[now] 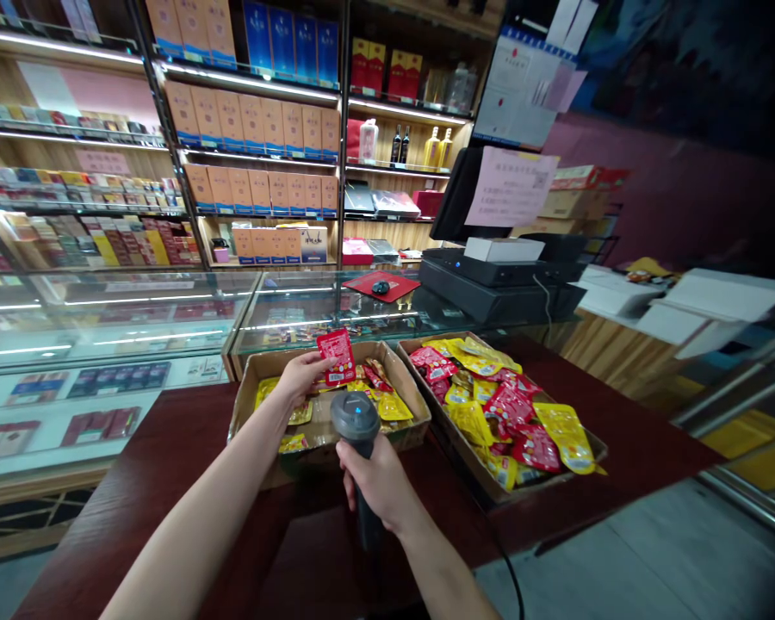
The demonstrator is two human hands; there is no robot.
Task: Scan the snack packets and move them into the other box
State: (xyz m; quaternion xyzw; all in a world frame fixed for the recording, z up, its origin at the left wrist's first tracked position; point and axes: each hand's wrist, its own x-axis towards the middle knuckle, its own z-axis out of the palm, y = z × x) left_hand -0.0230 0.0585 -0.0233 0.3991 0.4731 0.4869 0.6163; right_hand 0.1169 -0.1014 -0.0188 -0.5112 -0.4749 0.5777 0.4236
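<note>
My left hand [305, 376] pinches a small red snack packet [337, 355] by its side, raised above the left cardboard box [249, 405]. Printing and what looks like a barcode face me on the packet. Wrapped around the handle of a dark grey barcode scanner [355, 415] is my right hand [381, 482]; a small blue light shows on the scanner's head. Several yellow and red packets lie in the left box, partly hidden by my hand and the scanner. Beside it, the right cardboard box [449, 430] is heaped with red and yellow packets [500, 413].
Both boxes stand on a dark red wooden counter [187, 465]. Behind are a glass display case [297, 301], a mouse [381, 287] on a red mat and a black cash register [491, 280]. A black cable [513, 577] hangs at the front. Stocked shelves line the back wall.
</note>
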